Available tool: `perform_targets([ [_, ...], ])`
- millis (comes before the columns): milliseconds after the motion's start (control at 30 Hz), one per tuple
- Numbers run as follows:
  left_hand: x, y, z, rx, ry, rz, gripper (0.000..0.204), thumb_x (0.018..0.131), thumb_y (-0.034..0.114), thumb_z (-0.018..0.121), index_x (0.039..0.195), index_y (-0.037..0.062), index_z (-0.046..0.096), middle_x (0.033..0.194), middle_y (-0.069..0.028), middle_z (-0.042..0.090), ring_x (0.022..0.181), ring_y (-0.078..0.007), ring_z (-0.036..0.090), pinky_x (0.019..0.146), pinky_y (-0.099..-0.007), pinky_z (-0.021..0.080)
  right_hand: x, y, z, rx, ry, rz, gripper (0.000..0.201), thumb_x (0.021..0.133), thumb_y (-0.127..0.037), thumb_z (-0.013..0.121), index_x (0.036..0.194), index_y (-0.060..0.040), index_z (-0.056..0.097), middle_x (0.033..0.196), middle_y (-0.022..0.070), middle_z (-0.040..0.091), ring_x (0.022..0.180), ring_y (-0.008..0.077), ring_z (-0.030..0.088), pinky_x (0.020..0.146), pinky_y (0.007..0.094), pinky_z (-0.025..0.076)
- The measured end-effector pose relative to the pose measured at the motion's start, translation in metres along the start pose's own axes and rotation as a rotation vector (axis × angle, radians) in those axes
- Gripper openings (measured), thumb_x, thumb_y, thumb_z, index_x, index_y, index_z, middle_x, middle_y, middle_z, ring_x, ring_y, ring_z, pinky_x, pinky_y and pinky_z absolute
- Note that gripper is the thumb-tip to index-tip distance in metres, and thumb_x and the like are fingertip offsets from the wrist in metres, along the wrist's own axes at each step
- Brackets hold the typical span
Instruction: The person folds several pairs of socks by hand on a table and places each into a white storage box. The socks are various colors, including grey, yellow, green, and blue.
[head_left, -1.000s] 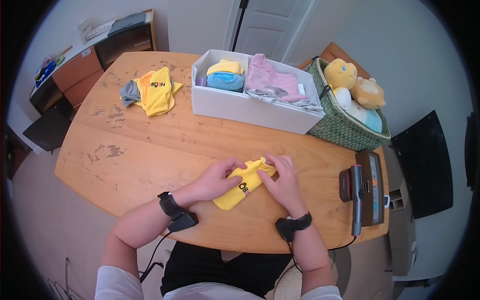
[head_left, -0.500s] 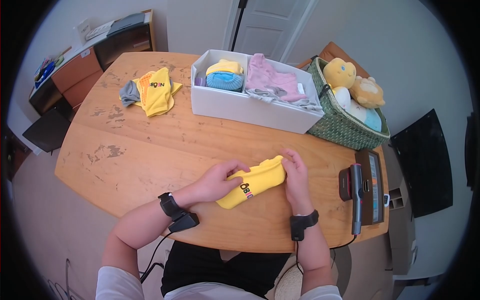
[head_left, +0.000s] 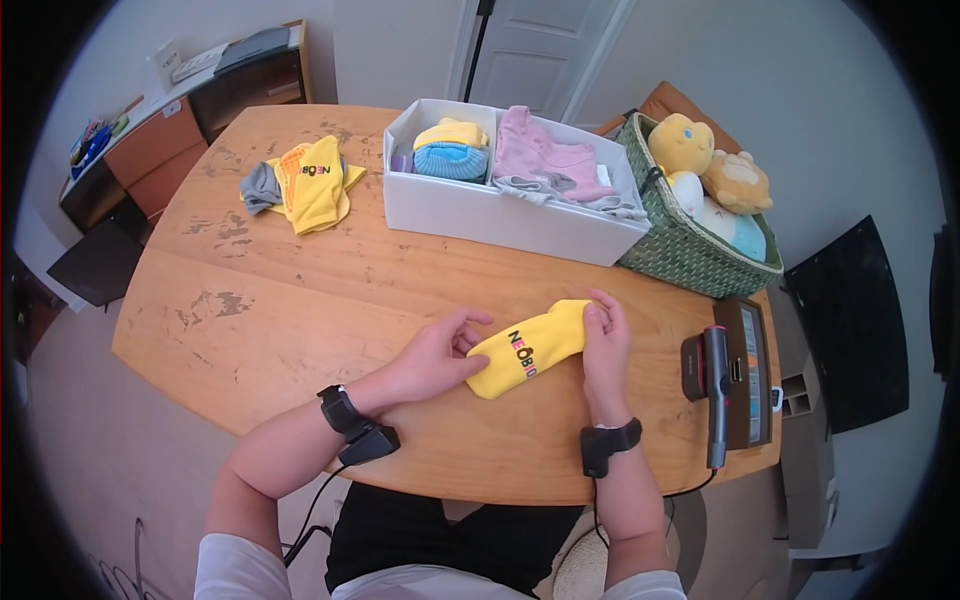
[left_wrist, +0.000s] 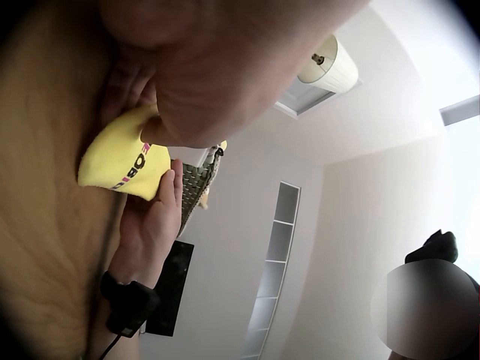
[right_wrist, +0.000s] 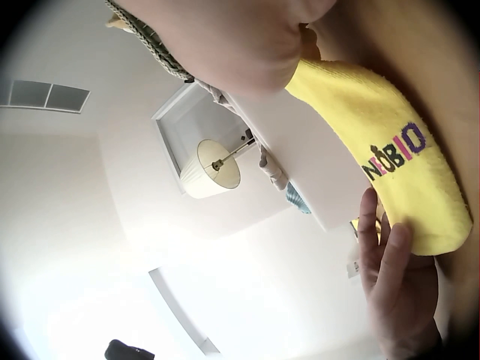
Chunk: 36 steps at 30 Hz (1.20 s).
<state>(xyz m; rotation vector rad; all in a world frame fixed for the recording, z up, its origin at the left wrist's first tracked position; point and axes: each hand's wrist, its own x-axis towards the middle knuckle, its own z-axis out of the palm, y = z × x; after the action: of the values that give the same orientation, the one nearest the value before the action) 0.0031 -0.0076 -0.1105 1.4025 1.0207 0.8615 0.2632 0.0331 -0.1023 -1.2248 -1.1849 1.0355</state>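
Note:
A yellow sock with dark and coloured lettering lies stretched slantwise between the two hands, low over the table. My right hand pinches its upper right end, thumb on top. My left hand is at the lower left end, its thumb touching the sock edge and its fingers loosely bent. The right wrist view shows the sock from the side, with the left hand by its toe end. In the left wrist view the sock partly covers the right hand's fingers.
A white divided box with folded clothes stands at the back, beside a green basket of plush toys. Yellow and grey clothing lies back left. A brown case and a grey handheld device are on the right.
The sock has moved right and slightly up, and its lettering now shows fully. The right hand has moved right with one end; the left hand has loosened around the other.

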Motion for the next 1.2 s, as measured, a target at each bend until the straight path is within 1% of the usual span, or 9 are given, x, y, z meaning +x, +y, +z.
perform_targets([
  [200, 0.000, 0.002, -0.003, -0.095, 0.106, 0.026, 0.040, 0.094, 0.002, 0.065, 0.134, 0.0012, 0.058, 0.105, -0.0060, 0.067, 0.093, -0.0135, 0.064, 0.086, -0.0291, 0.053, 0.000, -0.006, 0.002, 0.101, 0.080, 0.029, 0.033, 0.105, -0.002, 0.054, 0.138, -0.0009, 0.053, 0.107, 0.0096, 0.073, 0.100, 0.0123, 0.067, 0.090, 0.0271, 0.052],
  [267, -0.003, 0.011, -0.006, 0.137, 0.510, 0.360, 0.037, 0.089, -0.004, 0.064, 0.125, 0.0024, 0.061, 0.105, -0.0073, 0.067, 0.097, -0.0189, 0.064, 0.089, -0.0334, 0.052, -0.003, -0.010, 0.003, 0.278, -0.008, 0.026, 0.033, 0.099, 0.006, 0.055, 0.131, -0.0011, 0.057, 0.108, 0.0092, 0.072, 0.101, 0.0121, 0.067, 0.091, 0.0268, 0.051],
  [300, -0.009, 0.022, -0.008, 0.144, 0.499, 0.361, 0.037, 0.089, -0.004, 0.064, 0.125, 0.0024, 0.061, 0.105, -0.0073, 0.067, 0.097, -0.0189, 0.064, 0.089, -0.0334, 0.052, -0.004, -0.012, 0.003, 0.285, 0.003, 0.025, 0.033, 0.099, 0.006, 0.055, 0.131, -0.0011, 0.057, 0.108, 0.0092, 0.072, 0.101, 0.0121, 0.067, 0.091, 0.0268, 0.051],
  [367, -0.019, 0.042, -0.011, 0.389, 0.392, 0.750, 0.033, 0.083, -0.005, 0.066, 0.115, 0.0045, 0.064, 0.101, -0.0084, 0.065, 0.099, -0.0253, 0.063, 0.089, -0.0379, 0.051, -0.004, -0.014, 0.002, 0.277, -0.093, 0.049, 0.031, 0.093, 0.012, 0.055, 0.121, -0.0006, 0.061, 0.108, 0.0075, 0.070, 0.101, 0.0116, 0.066, 0.091, 0.0266, 0.051],
  [567, -0.028, 0.023, 0.022, 0.774, -0.298, 0.705, 0.019, 0.084, 0.008, 0.074, 0.103, 0.0098, 0.071, 0.096, -0.0057, 0.064, 0.099, -0.0270, 0.062, 0.089, -0.0399, 0.049, 0.007, 0.015, -0.008, -0.019, -0.149, 0.003, 0.028, 0.088, 0.013, 0.051, 0.108, -0.0004, 0.066, 0.103, 0.0050, 0.069, 0.095, 0.0115, 0.064, 0.087, 0.0255, 0.051],
  [700, -0.027, 0.025, 0.020, 0.731, -0.311, 0.676, 0.017, 0.087, 0.018, 0.078, 0.101, 0.0104, 0.072, 0.097, -0.0048, 0.064, 0.100, -0.0260, 0.062, 0.090, -0.0403, 0.049, 0.002, 0.010, -0.005, 0.085, -0.152, 0.055, 0.025, 0.090, 0.009, 0.052, 0.108, -0.0006, 0.066, 0.099, 0.0034, 0.069, 0.088, 0.0114, 0.065, 0.082, 0.0267, 0.052],
  [767, -0.027, 0.031, 0.018, 0.748, -0.333, 0.656, 0.018, 0.091, 0.022, 0.077, 0.102, 0.0093, 0.073, 0.099, -0.0062, 0.066, 0.098, -0.0270, 0.063, 0.088, -0.0397, 0.050, 0.001, 0.011, -0.004, -0.371, -0.172, -0.121, 0.019, 0.094, 0.005, 0.056, 0.108, -0.0006, 0.067, 0.092, 0.0025, 0.069, 0.081, 0.0115, 0.064, 0.075, 0.0288, 0.053],
  [1067, -0.034, 0.040, 0.017, 0.336, -0.532, 0.301, 0.025, 0.098, 0.022, 0.073, 0.113, 0.0020, 0.071, 0.115, -0.0134, 0.071, 0.107, -0.0317, 0.067, 0.094, -0.0378, 0.054, 0.001, 0.007, 0.002, -0.343, -0.049, -0.202, 0.011, 0.097, -0.006, 0.067, 0.106, -0.0016, 0.068, 0.088, 0.0054, 0.068, 0.076, 0.0151, 0.063, 0.071, 0.0300, 0.052],
  [1200, -0.034, 0.036, 0.018, 0.311, -0.539, 0.343, 0.024, 0.099, 0.020, 0.072, 0.115, 0.0014, 0.071, 0.122, -0.0135, 0.070, 0.111, -0.0298, 0.068, 0.096, -0.0364, 0.054, -0.005, 0.005, 0.010, -0.333, -0.020, -0.376, 0.013, 0.095, -0.007, 0.069, 0.107, -0.0018, 0.068, 0.088, 0.0053, 0.069, 0.077, 0.0156, 0.064, 0.070, 0.0297, 0.052],
])
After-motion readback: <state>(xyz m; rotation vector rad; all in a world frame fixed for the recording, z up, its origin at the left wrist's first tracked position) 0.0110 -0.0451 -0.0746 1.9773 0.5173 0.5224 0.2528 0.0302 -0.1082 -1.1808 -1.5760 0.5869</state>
